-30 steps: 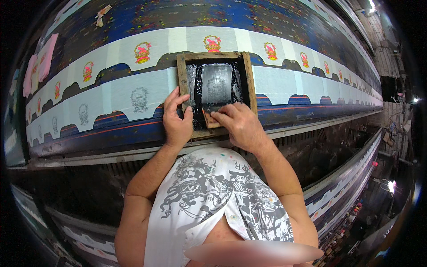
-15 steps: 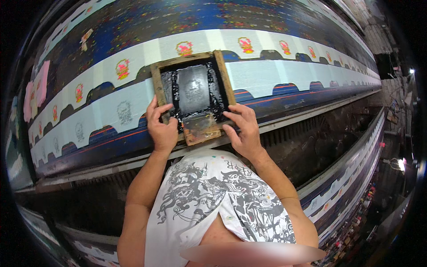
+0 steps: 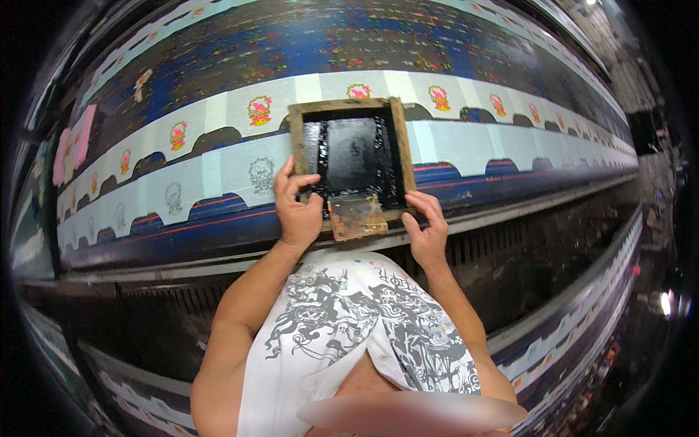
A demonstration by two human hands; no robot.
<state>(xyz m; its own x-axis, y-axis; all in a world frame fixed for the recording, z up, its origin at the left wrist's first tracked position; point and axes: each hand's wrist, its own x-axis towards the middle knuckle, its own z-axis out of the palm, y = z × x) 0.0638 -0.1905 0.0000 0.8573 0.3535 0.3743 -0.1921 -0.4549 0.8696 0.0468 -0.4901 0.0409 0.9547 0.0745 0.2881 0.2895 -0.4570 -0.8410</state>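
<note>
A wooden screen frame (image 3: 397, 146) with glossy black ink on its mesh (image 3: 352, 153) lies over pale blue cut pieces (image 3: 211, 178), some bearing grey outline designs. My left hand (image 3: 297, 204) grips the frame's left side with bent fingers, the index finger reaching over the inner edge. My right hand (image 3: 426, 226) holds the lower right side, fingertips on the wood. Between them, an ink-stained squeegee (image 3: 357, 218) rests flat across the frame's lower edge. The part of the pieces under the screen is hidden.
Pieces with pink-and-yellow prints (image 3: 258, 109) form the row beyond. The long paint-speckled table (image 3: 313, 36) curves across the top, with pink cloth (image 3: 73, 146) at its left. A metal rail (image 3: 480, 200) edges the near side; another printing table (image 3: 561, 291) stands at the lower right.
My right hand has let go of the squeegee, now lying on the lower edge, and moved to the frame's right side. The frame has shifted about slightly in view as my head moved.
</note>
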